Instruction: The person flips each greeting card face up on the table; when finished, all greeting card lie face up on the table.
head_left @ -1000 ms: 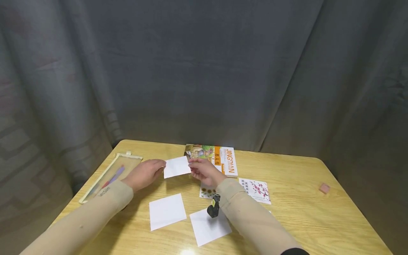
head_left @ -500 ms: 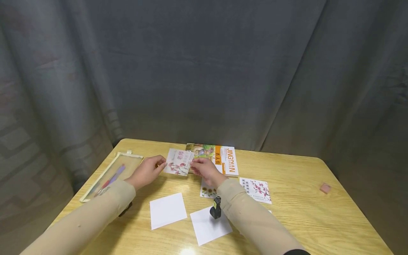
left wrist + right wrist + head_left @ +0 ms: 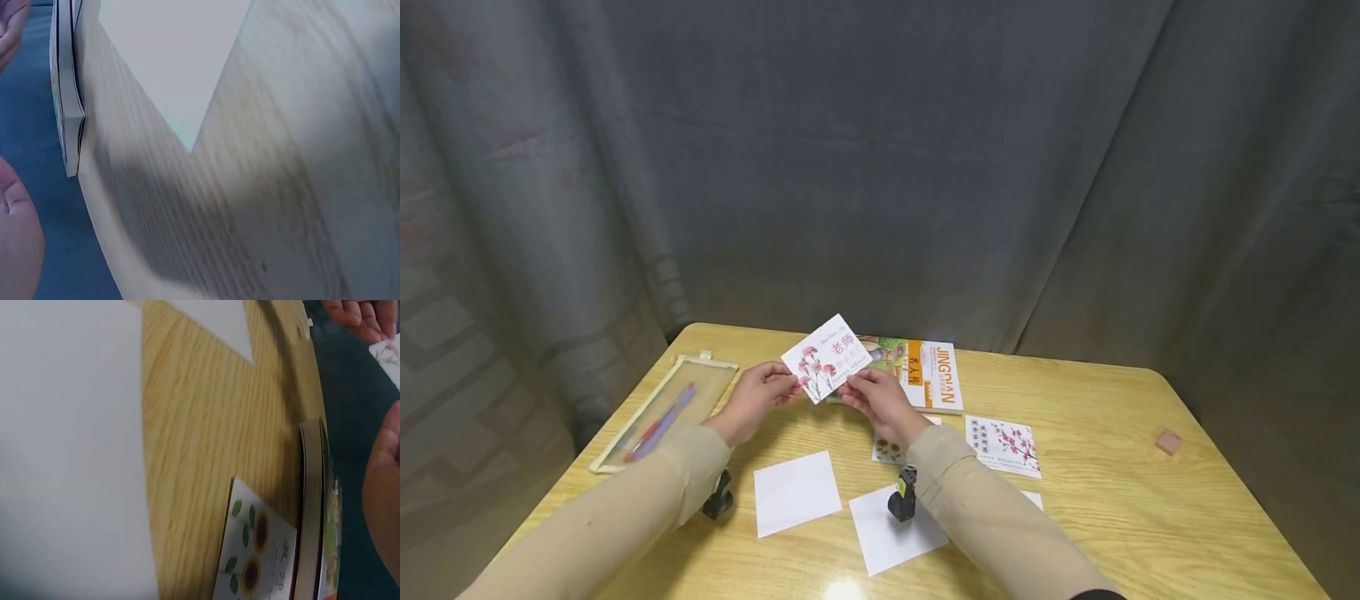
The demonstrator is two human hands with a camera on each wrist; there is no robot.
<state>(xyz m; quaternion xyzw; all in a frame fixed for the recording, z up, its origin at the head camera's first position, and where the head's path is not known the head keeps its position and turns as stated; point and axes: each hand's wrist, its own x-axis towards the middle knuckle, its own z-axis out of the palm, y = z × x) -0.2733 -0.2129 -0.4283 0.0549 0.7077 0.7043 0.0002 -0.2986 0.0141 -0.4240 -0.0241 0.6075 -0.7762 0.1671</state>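
Observation:
My left hand (image 3: 752, 404) pinches the lower left edge of a white greeting card (image 3: 823, 358) with pink flowers and Chinese characters. My right hand (image 3: 883, 404) pinches the same card at its lower right edge. The card is held above the table, turned so that one corner points up, with its printed side facing me. It covers the left part of a book (image 3: 942, 375) lying behind it. Below my right hand is a sunflower card (image 3: 256, 550), partly hidden by that hand in the head view. In the left wrist view, the held card is not clearly seen.
Two blank white cards (image 3: 797, 493) lie in front, one partly under my right arm. A blossom card (image 3: 1011, 447) lies to the right, with another white corner showing below it. A mesh pouch (image 3: 709, 387) with pens lies left, a pink block (image 3: 1168, 442) far right. Grey curtains surround the table.
The held card has gone from its blank side to its printed side. It has then been turned askew and lifted slightly, both hands staying at it.

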